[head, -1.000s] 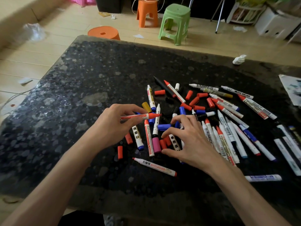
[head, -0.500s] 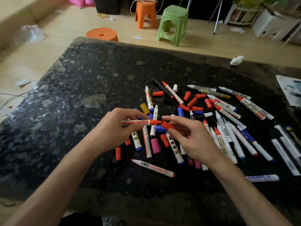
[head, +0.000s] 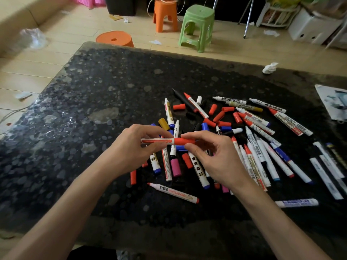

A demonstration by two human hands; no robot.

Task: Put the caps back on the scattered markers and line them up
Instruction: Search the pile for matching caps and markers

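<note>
Red marker (head: 159,141) crosswise, seemingly level, cap (head: 185,141) rightward

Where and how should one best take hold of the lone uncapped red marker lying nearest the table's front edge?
Pinch the red marker at mid-barrel, coming from above and closing across its width. It lies flat on the table, apart from the pile, with bare surface along both long sides. Best avoid the exposed tip at its left end.
</note>
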